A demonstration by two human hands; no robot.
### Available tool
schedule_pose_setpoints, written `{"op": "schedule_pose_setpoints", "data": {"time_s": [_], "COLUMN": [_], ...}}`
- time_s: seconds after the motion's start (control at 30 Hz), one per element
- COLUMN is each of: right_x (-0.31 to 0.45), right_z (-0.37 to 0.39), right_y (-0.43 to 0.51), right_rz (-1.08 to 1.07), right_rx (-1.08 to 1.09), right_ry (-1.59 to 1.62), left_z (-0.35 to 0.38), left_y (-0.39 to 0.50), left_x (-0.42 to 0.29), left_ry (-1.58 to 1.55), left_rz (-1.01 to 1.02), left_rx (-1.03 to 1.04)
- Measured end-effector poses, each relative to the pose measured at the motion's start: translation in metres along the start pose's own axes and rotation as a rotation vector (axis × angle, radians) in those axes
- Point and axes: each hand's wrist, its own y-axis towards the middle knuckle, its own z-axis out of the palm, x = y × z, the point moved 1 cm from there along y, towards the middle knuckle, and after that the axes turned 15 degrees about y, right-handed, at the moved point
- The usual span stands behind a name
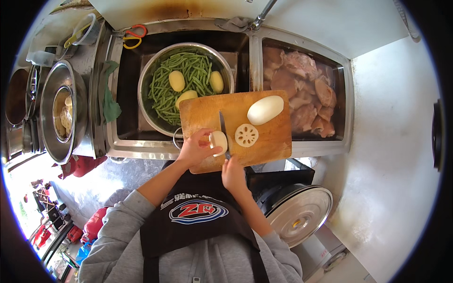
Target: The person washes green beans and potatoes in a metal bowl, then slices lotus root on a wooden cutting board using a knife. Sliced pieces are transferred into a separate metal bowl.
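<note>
My left hand (196, 148) holds a short piece of peeled lotus root (218, 143) on a wooden cutting board (205, 109). In my right hand (234, 174) is the handle of a kitchen knife (223, 127), whose blade lies along the right side of that piece. A round lotus root slice (246, 135) with its holes facing up rests right of the blade. Toward the board's far right corner lies a peeled, whitish lotus root section (265, 110). The board spans the near part of the sink, partly covering a steel bowl.
Green beans (191, 67) and peeled potatoes (177, 81) fill the steel bowl (143, 106) in the left basin. Raw meat (304, 88) soaks in the right basin. Scissors (136, 35) lie at the far left rim, near a faucet (260, 19). Metal bowls (79, 95) stand left.
</note>
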Motion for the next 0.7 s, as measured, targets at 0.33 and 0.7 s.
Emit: {"op": "schedule_pose_setpoints", "data": {"time_s": [0.33,0.7], "right_x": [0.016,-0.012], "right_z": [-0.024,0.02], "right_y": [-0.018,0.009], "right_rz": [0.015,-0.142], "right_rx": [-0.018,-0.073], "right_ry": [0.096,-0.03], "left_z": [-0.004,-0.006], "left_y": [-0.007,-0.006], "left_x": [-0.006,-0.009], "left_ry": [0.002,0.038], "left_rz": [-0.027,-0.036], "left_rx": [0.011,0.022]}}
